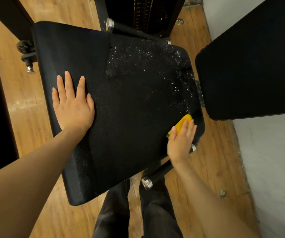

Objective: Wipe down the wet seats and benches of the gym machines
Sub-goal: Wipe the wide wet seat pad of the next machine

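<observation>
Black padded seat (114, 107), wide and slightly textured, in the middle of the view above a wooden floor (212, 162). Water droplets (148, 66) scattered over the far right part; near and left part dull, without beads. Left hand (73, 103) flat on the left side, fingers straight, gripping nothing. Right hand (181, 140) pressing a yellow cloth (183, 122) at the right edge, fingers extended, somewhat blurred. Cloth mostly hidden under the fingers. Back pad (251, 66) at right, cut off by the frame.
</observation>
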A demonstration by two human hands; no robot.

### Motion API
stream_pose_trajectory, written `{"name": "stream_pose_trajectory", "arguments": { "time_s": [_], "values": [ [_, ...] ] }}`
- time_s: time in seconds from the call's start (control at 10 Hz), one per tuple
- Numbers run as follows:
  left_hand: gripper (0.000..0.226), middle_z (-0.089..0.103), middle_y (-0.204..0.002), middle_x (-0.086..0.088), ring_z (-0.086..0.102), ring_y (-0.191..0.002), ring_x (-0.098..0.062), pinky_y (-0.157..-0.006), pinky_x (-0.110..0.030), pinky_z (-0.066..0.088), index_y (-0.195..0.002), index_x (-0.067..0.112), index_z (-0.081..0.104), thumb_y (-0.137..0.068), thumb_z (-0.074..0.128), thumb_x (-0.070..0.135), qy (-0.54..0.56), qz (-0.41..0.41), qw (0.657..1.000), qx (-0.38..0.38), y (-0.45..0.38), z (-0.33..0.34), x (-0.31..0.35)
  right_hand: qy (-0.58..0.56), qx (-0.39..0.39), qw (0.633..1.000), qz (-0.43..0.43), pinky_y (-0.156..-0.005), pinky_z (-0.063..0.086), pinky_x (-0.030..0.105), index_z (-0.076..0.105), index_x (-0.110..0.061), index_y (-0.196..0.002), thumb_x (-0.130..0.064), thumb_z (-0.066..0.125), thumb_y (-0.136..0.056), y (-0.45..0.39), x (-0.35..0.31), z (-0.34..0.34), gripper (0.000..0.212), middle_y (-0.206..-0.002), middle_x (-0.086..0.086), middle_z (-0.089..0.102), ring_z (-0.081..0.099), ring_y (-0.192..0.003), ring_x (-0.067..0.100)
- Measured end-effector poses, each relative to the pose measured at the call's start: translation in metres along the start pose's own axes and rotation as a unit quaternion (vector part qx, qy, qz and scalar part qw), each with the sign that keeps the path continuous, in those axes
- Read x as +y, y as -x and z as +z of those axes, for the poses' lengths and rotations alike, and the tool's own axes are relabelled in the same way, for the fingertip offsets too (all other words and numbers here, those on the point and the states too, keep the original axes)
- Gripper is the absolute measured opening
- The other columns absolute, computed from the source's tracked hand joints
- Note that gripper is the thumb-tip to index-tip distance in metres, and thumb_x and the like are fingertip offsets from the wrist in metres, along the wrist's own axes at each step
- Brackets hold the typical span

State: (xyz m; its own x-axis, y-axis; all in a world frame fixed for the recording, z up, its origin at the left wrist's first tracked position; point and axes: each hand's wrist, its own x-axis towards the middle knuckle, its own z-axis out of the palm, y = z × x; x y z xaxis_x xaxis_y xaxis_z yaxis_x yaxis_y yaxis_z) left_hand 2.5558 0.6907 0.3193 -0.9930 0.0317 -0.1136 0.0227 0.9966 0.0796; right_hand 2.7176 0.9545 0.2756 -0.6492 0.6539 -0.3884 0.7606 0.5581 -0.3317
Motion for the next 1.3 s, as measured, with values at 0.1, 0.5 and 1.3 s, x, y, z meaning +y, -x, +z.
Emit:
{"name": "stream_pose_trajectory", "arguments": {
  "time_s": [0.1, 0.5, 1.3],
  "values": [
    [0.053, 0.005, -0.162, -0.009, 0.000, -0.149, -0.028, -0.121, -0.046, 0.004, -0.152, 0.025, 0.020, -0.102, 0.027, 0.038, -0.002, -0.001, 1.000, -0.002, 0.000, 0.000, 0.000, 0.013, -0.020, 0.999, -0.045, -0.119, 0.010, 0.035, 0.006, -0.017, -0.154, -0.048, 0.023, -0.099, 0.059, -0.008, 0.016, 0.065, -0.162, -0.001, -0.001, -0.009, -0.148, 0.015],
    [0.053, 0.005, -0.162, -0.010, 0.000, -0.149, -0.028, -0.121, -0.046, 0.004, -0.152, 0.025, 0.022, -0.101, 0.030, 0.036, 0.008, 0.000, 1.000, 0.002, 0.000, 0.000, 0.000, 0.035, -0.003, 0.999, -0.010, -0.120, 0.009, 0.038, 0.011, -0.009, -0.153, -0.042, 0.027, -0.103, -0.068, -0.004, -0.015, 0.062, -0.162, 0.006, 0.005, -0.001, -0.149, 0.023],
    [0.053, 0.005, -0.162, -0.009, -0.001, -0.149, -0.028, -0.120, -0.045, 0.003, -0.152, 0.025, 0.021, -0.102, 0.029, 0.037, 0.006, 0.000, 1.000, 0.000, 0.000, 0.000, 0.000, 0.022, 0.001, 0.999, -0.030, -0.121, 0.013, 0.042, 0.010, -0.014, -0.154, -0.040, 0.029, -0.103, -0.071, -0.024, -0.006, 0.061, -0.162, 0.004, 0.003, -0.003, -0.149, 0.023]
  ]
}}
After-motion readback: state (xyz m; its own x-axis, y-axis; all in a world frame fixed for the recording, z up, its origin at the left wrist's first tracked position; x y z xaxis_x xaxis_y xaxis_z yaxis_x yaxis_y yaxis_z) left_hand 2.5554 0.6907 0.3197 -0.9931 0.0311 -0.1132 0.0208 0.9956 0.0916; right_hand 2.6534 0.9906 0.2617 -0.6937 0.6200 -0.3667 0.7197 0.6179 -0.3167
